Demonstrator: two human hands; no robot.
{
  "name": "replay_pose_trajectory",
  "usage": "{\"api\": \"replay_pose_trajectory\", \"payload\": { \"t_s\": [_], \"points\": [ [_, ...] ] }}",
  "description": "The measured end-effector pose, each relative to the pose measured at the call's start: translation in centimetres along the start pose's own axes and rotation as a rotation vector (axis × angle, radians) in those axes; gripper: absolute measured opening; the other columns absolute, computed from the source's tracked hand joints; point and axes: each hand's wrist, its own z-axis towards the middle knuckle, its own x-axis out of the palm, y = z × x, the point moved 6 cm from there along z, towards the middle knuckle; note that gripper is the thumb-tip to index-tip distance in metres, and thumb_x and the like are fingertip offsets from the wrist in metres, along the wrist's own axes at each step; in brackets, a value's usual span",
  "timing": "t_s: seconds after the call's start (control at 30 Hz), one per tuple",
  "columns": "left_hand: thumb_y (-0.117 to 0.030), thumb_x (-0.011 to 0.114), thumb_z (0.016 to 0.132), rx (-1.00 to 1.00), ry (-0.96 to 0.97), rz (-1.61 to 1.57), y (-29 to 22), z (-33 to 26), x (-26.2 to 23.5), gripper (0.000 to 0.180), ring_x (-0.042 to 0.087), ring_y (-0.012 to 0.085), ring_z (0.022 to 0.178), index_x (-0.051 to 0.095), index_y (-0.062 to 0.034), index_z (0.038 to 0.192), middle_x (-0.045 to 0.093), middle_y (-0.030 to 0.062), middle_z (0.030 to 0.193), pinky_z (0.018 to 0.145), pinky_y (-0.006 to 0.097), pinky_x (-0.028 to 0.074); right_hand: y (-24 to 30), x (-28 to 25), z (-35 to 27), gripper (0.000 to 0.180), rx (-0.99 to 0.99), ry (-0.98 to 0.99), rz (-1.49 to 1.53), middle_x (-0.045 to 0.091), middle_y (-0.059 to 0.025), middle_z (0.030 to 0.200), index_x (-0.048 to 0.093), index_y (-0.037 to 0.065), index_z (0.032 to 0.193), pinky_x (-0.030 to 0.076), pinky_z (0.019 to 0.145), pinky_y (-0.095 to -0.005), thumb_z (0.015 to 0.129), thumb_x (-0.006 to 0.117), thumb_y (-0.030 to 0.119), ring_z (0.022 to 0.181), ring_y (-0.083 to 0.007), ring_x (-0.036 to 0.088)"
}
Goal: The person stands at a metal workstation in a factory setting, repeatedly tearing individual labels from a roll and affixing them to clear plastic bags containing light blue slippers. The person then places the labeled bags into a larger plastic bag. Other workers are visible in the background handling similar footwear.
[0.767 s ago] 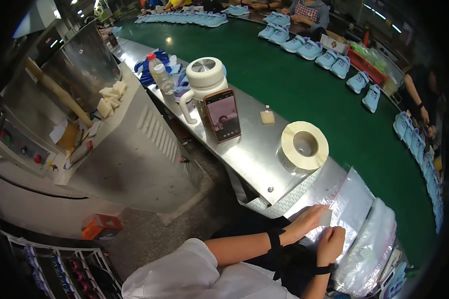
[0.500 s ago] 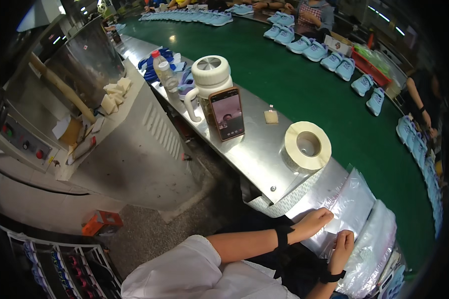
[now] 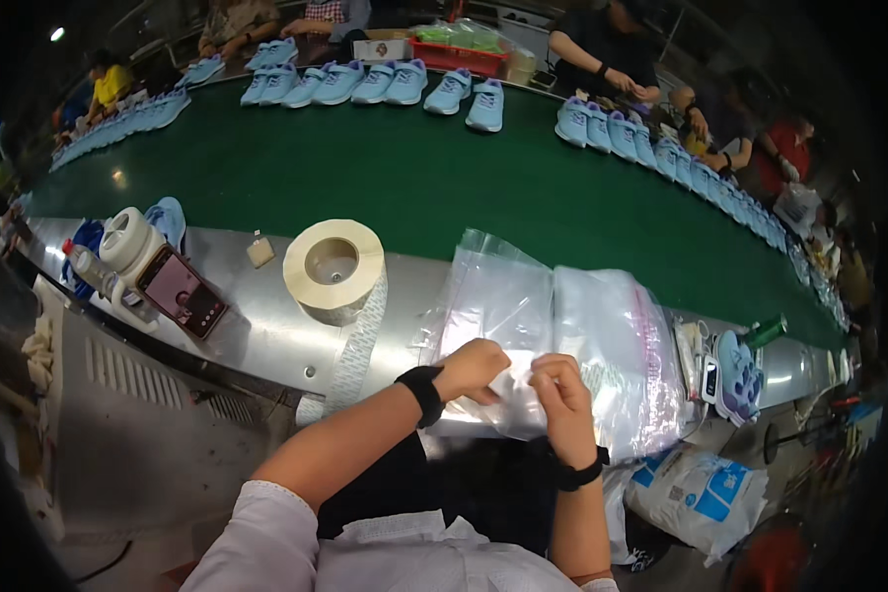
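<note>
Both my hands were on 1 clear bag (image 3: 493,326) at the near edge of the steel bench (image 3: 257,335). L hand (image 3: 472,367) was curled w/ fingers pinching the bag's near edge; R hand (image 3: 560,395) just beside it, thumb & fingers closed on the same plastic, so both grips narrow, holding the bag. Black band on each wrist, 2 total. The bag lay on top of a stack of more bags (image 3: 612,355) that ran off to my right; cdn't count how many in the stack. Left of it stood 1 tape roll (image 3: 333,268), its loose strip hanging over the bench edge. Further left: 1 phone (image 3: 181,293) propped up, 1 white jug (image 3: 128,242) behind it, 1 small tan block (image 3: 259,252) near the roll. Right of the stack sat 1 blue shoe sole (image 3: 737,375), and 1 white-blue sack (image 3: 699,498) lay below on the floor. Beyond the bench ran the green belt (image 3: 385,178) w/ light blue shoes (image 3: 459,94) lined along its far side, too many & too small at the ends for a sure count. Other people sat behind that row.
</note>
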Motion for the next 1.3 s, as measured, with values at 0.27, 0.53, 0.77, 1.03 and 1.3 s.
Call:
{"api": "replay_pose_trajectory", "payload": {
  "t_s": [0.27,0.53,0.77,1.03,1.3],
  "points": [
    [-0.041,0.034,0.095,-0.214,0.131,-0.861,1.2,-4.1,1.2,0.055,0.052,0.033,0.106,0.025,-0.0003,0.132,0.046,0.0192,0.119,0.087,0.045,0.046,1.8,4.2,-3.3,0.043,-0.255,0.181,-0.436,0.051,-0.0156,0.107,0.05,0.001,0.108,0.044,0.082,-0.0343,0.07,0.069,0.011,0.097,-0.0303,0.052],
    [-0.027,0.036,0.096,0.037,-0.235,-0.685,2.6,-13.8,-2.4,0.034,0.058,0.0277,0.1,0.049,0.0027,0.107,0.054,0.018,0.112,0.082,0.035,0.05,0.1,6.9,-2.4,0.011,-0.32,0.061,-0.644,0.056,-0.0077,0.077,0.061,0.006,0.083,0.046,0.056,-0.0359,0.072,0.062,0.005,0.069,-0.0268,0.057],
    [-0.025,0.042,0.095,0.033,-0.353,-0.623,4.2,-12.3,-2.6,0.048,0.059,0.0263,0.1,0.026,0.0004,0.132,0.052,0.0168,0.117,0.081,0.028,0.048,0.1,-2.4,0.2,0.02,0.201,-0.306,0.148,0.058,-0.0031,0.072,0.053,0.003,0.077,0.044,0.052,-0.0236,0.091,0.047,0.016,0.061,-0.0107,0.059],
    [-0.025,0.045,0.093,0.137,-0.979,-0.323,7.8,-23.2,-7.6,0.025,0.055,0.008,0.074,0.051,-0.0038,0.105,0.056,0.005,0.093,0.061,0.022,0.045,-6.8,-20.1,-11.2,0.016,0.32,-0.614,-0.832,0.054,-0.008,0.064,0.054,0.0,0.069,0.04,0.056,-0.0331,0.08,0.056,0.01,0.057,-0.0224,0.05],
    [0.003,0.058,0.063,0.08,-0.883,0.651,12.3,-23.3,-9.6,0.06,0.033,0.0384,0.122,0.042,0.0008,0.121,0.036,0.0213,0.128,0.102,0.041,0.029,-2.8,-17.3,-10.0,0.026,-0.018,-0.655,-1.097,0.05,-0.0138,0.106,0.05,-0.003,0.107,0.038,0.086,-0.0347,0.083,0.056,0.004,0.099,-0.0256,0.049]
  ]
}}
